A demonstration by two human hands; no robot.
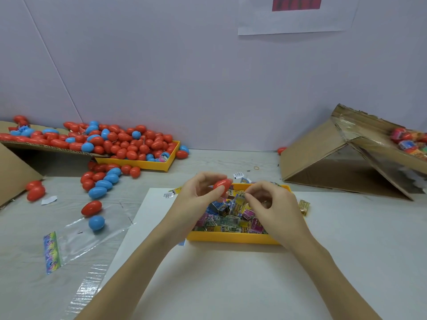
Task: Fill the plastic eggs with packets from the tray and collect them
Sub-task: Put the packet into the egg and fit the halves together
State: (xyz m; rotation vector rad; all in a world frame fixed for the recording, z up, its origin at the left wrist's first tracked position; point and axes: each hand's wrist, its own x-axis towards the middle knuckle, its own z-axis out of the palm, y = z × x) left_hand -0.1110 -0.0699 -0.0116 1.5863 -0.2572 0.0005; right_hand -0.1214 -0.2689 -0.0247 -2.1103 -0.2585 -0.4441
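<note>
Left hand grip: your left hand (200,192) holds a red egg (222,185) between the thumb and the curled fingers; the egg looks closed and lies tilted, its narrow end toward the right.
Right hand grip: your right hand (273,204) has the fingers curled and pinches a small packet (241,194) at the fingertips; the packet is too blurred to read.
Egg and packet: the pinched packet is just below and to the right of the red egg, very near, but I cannot tell if they touch.
Position over tray: both hands are above the yellow tray (231,237), which is full of coloured packets.
Tray place: the tray stands on a white sheet (231,273) in front of you.
Egg supply: a second yellow tray (147,164) at the far left is heaped with red and blue eggs, and more eggs (101,181) lie loose on the table beside it.
Right side: a tilted cardboard box (335,153) at the far right holds wrapped, coloured items.
Near left: a clear plastic bag (76,239) lies flat on the table, with a blue egg (96,223) on it.
</note>
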